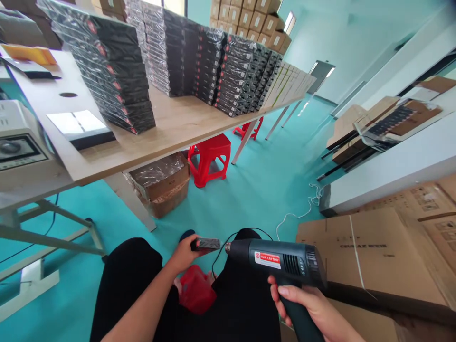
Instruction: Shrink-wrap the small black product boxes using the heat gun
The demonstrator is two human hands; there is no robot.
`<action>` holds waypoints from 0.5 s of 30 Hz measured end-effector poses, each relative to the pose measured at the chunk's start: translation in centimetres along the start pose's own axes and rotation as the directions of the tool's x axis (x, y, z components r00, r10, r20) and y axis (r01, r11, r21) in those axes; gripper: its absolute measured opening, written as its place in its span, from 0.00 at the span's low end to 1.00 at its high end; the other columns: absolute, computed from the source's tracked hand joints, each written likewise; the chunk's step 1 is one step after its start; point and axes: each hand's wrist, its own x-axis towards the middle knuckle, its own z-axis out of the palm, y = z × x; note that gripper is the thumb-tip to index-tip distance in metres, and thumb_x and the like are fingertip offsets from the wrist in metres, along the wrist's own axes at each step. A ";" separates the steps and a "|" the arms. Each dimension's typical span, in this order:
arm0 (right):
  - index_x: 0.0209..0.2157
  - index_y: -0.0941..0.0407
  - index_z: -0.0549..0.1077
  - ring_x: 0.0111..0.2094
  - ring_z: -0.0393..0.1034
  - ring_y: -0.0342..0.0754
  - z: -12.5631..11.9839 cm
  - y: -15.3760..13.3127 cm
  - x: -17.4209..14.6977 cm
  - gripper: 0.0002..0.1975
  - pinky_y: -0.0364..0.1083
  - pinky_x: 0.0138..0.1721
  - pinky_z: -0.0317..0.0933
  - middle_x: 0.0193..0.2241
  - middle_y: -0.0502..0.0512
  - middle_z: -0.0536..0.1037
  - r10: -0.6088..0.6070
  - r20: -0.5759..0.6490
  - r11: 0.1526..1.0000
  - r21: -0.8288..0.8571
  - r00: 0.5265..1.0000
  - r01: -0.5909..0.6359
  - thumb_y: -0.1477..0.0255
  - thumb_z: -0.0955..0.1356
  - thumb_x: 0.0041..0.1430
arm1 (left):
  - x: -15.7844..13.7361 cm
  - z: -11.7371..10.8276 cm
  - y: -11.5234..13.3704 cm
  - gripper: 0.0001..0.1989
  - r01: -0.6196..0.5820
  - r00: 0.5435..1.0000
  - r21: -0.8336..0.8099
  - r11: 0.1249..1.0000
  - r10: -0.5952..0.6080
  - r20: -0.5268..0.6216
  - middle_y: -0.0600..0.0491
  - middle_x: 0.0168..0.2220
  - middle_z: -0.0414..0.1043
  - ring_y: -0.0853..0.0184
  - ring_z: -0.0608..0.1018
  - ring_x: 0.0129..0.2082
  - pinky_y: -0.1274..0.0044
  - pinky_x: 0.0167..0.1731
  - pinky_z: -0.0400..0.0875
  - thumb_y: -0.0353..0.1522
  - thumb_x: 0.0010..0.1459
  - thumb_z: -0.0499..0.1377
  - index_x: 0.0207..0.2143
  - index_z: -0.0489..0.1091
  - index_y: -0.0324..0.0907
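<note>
My right hand (299,299) is wrapped round the handle of a dark heat gun (274,256), whose metal nozzle points left. In front of that nozzle, a short gap away, my left hand (187,251) grips a small black box (208,243) that looks film-wrapped; its edge faces the nozzle. The fingers under the box are partly hidden. Both hands are above my lap, between my dark-clad knees. Below them shows the red seat (196,289) of a stool.
To the left runs a long wooden table (178,116) with tall stacks of film-wrapped black boxes (121,71). A red stool (212,156) and an open carton (164,185) stand under it. Large cardboard boxes (370,251) flank my right. A white cord (302,213) lies on the floor.
</note>
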 end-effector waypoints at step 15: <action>0.37 0.59 0.72 0.24 0.68 0.42 3.0 -0.5 1.2 0.14 0.40 0.23 0.61 0.29 0.55 0.74 -0.008 0.032 0.992 -0.122 0.999 0.012 0.68 0.67 0.47 | 0.2 0.1 -1.1 0.15 -0.075 0.997 0.143 0.987 0.077 -0.006 0.52 0.32 0.70 0.64 0.70 0.34 0.76 0.34 0.61 0.37 0.41 0.61 0.34 0.70 0.42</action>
